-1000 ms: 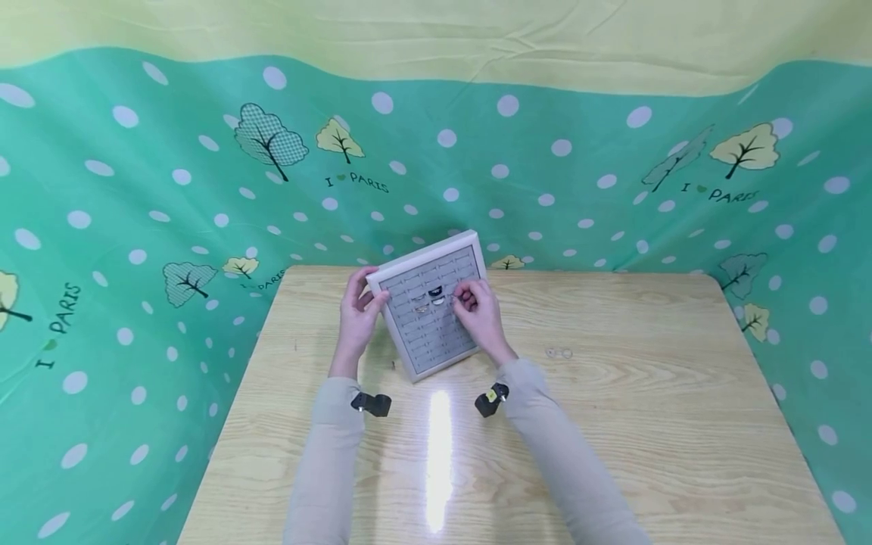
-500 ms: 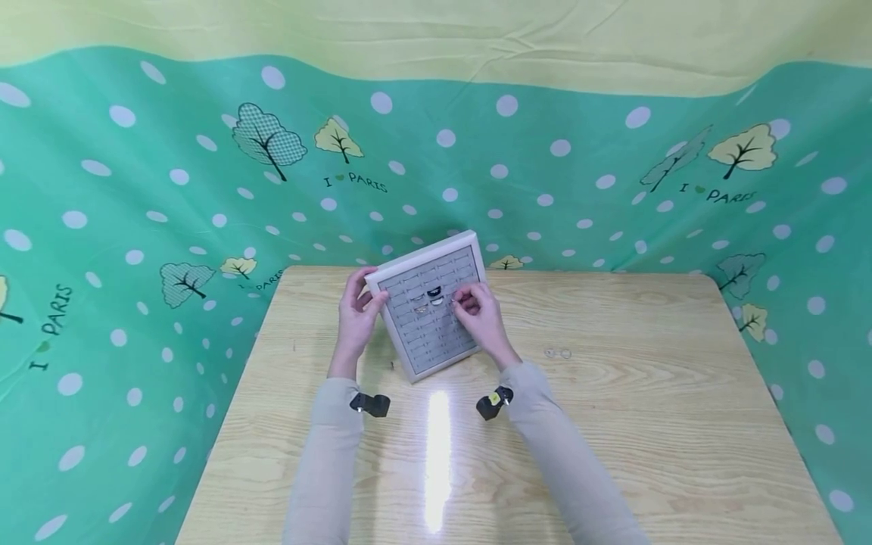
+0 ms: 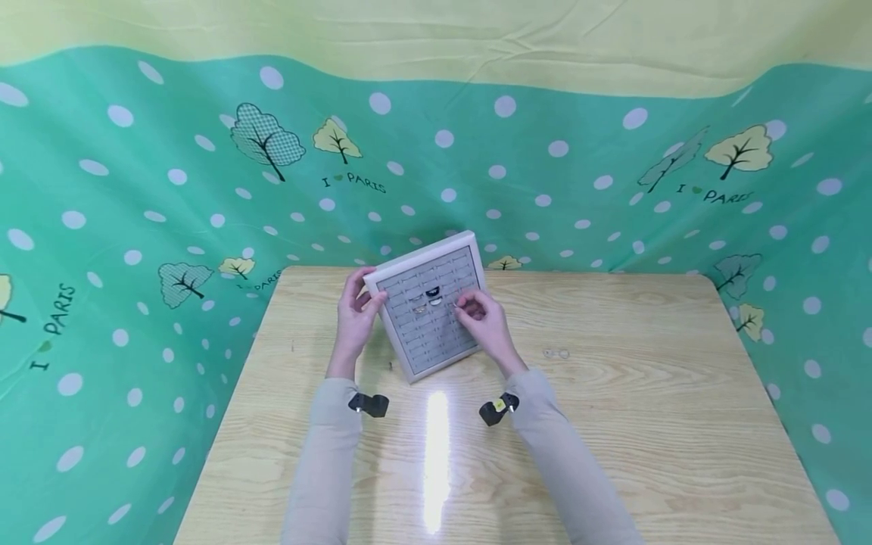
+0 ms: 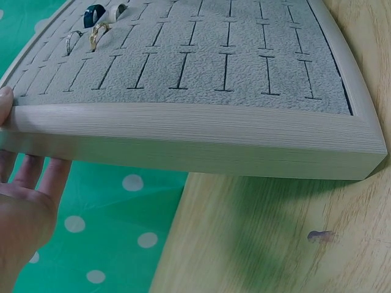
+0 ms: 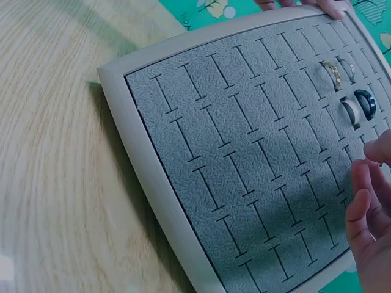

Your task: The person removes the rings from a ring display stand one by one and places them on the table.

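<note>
A ring display tray (image 3: 429,356) with a pale frame and grey slotted padding leans tilted at the back of the table. My left hand (image 3: 356,322) grips its left corner, thumb on the front and fingers behind. Four slots' worth of detail shows best in the right wrist view: a dark ring (image 5: 366,102), a white ring (image 5: 351,115), a gold ring (image 5: 333,74) and a thin silver ring (image 5: 347,70) stand in the padding. Just right of them, my right hand (image 3: 487,325) pinches a small ring, mostly hidden by the fingertips, close to the padding.
Two thin rings (image 3: 555,353) lie on the wooden table (image 3: 647,424) to the right. A small dark mark (image 3: 390,366) shows left of the tray. Behind the table hangs a green dotted curtain (image 3: 586,166).
My right hand has shifted slightly down and to the right across the tray's face. The left hand keeps its grip, and the tray stays almost still.
</note>
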`<state>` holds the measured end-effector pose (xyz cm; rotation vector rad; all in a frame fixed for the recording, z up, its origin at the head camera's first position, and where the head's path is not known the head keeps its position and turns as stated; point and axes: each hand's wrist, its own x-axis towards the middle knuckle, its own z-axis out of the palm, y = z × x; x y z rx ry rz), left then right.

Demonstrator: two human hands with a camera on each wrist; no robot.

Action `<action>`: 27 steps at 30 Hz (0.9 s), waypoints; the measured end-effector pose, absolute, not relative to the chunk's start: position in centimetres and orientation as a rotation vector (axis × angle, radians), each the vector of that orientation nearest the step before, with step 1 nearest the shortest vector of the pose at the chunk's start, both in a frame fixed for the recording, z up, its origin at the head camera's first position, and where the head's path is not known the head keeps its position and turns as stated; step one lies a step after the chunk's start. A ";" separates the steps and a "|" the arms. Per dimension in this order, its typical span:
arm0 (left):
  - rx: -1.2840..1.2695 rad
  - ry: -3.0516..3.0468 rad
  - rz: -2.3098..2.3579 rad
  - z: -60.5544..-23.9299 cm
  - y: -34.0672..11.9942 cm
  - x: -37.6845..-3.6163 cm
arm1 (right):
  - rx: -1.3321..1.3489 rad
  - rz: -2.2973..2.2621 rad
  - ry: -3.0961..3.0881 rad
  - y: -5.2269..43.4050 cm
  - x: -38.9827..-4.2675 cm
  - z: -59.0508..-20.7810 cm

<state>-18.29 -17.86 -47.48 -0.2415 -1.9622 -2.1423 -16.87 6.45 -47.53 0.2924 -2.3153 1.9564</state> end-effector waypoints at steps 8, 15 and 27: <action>-0.244 -1.948 -2.155 -45.6 -17.4 -17.4 | 0.219 1.957 -2.331 7.7 -17.3 -50.2; -0.243 -1.949 -2.154 -46.7 -17.6 -18.0 | 0.151 1.950 -2.342 8.9 -16.9 -50.9; -0.293 -1.933 -2.095 -47.8 -17.7 -18.4 | 0.048 2.009 -2.282 10.8 -16.2 -51.7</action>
